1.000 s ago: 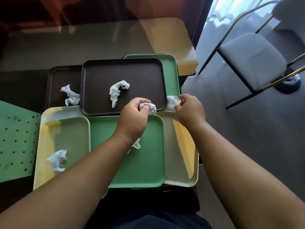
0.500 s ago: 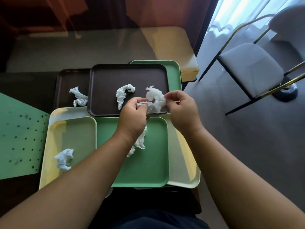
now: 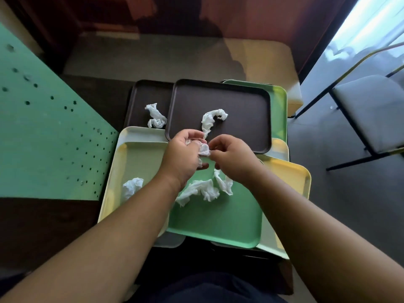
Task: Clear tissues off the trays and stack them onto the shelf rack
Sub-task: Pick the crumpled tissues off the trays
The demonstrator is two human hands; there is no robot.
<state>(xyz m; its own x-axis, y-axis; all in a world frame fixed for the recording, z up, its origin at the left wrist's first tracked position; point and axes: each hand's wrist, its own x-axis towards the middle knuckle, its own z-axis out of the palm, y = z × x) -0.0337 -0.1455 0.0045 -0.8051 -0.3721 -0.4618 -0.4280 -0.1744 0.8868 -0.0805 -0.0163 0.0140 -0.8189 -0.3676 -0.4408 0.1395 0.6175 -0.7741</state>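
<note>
Over the near green tray (image 3: 218, 219), both hands meet just above its far edge. The left hand (image 3: 181, 158) has its fingers (image 3: 192, 136) curled closed around a wad of crumpled tissue (image 3: 203, 149), part of which bulges out toward the right hand (image 3: 235, 159). The right hand's fingers (image 3: 215, 143) are bent in and pinch the same wad at its exposed side, so both hands grip it together. Below them, loose tissue strands (image 3: 203, 190) trail down onto the green tray; whether they hang from the held wad or lie separately I cannot tell.

Several trays overlap on the dark surface (image 3: 43, 226). A large brown tray (image 3: 240, 106) lies beyond the hands with a twisted tissue (image 3: 211, 121) on it. To its left, partly under it, a second brown tray (image 3: 144, 92) carries another tissue (image 3: 155, 117). A yellow tray (image 3: 135, 158) lies left of the green one, with a balled tissue (image 3: 131, 188) on it, partly hidden by the left forearm. Another yellow tray (image 3: 293, 178) pokes out on the right, and a far green tray (image 3: 278, 106) shows behind the large brown one.

A green perforated panel (image 3: 43, 127) stands at the left. A grey-seated chair (image 3: 371, 112) stands on the floor to the right.
</note>
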